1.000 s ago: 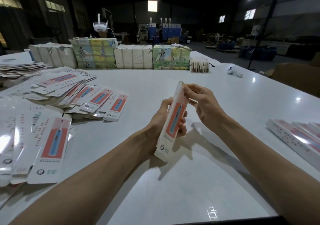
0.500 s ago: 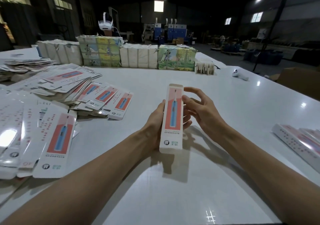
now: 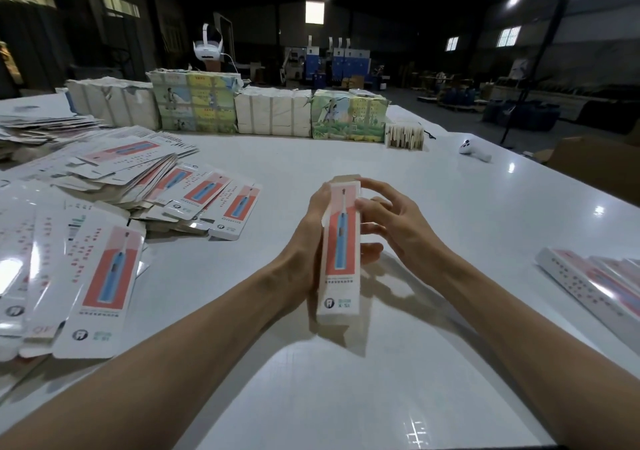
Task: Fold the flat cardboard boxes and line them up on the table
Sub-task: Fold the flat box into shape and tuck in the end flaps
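Gripped in the left hand [image 3: 306, 241]: one folded box [image 3: 341, 241], long and narrow, held upright just above the table [image 3: 346, 397], the printed face with the blue toothbrush on red turned to the camera. Left palm against the left side wall, fingers [image 3: 371, 253] wrapped behind and showing again past the right edge. Against the right side, the right hand [image 3: 398, 231], fingers spread and nearly straight, only the thumb tip and the index tip touching the box near its top, not closed around it. At the top, a pale flap just visible above the printed face. Bottom end blurred; not possible to tell whether closed.

To the left on the table, a loose heap of flat boxes [image 3: 104, 276] with the same print, overlapping, some face up, some showing the white back. To the right, near the table edge, a row of folded boxes [image 3: 588, 283] lying close side by side, well apart from the hands.

At the far end, a line of wrapped bundles [image 3: 273, 112], white ones and illustrated green-yellow ones, side by side. Just right of them a small stack of cards [image 3: 404, 136] standing on edge, then a white controller [image 3: 474, 151] lying alone. Behind the bundles, a white headset [image 3: 207, 49]. Beyond the right table edge, a brown carton [image 3: 602, 169], partly in shadow.
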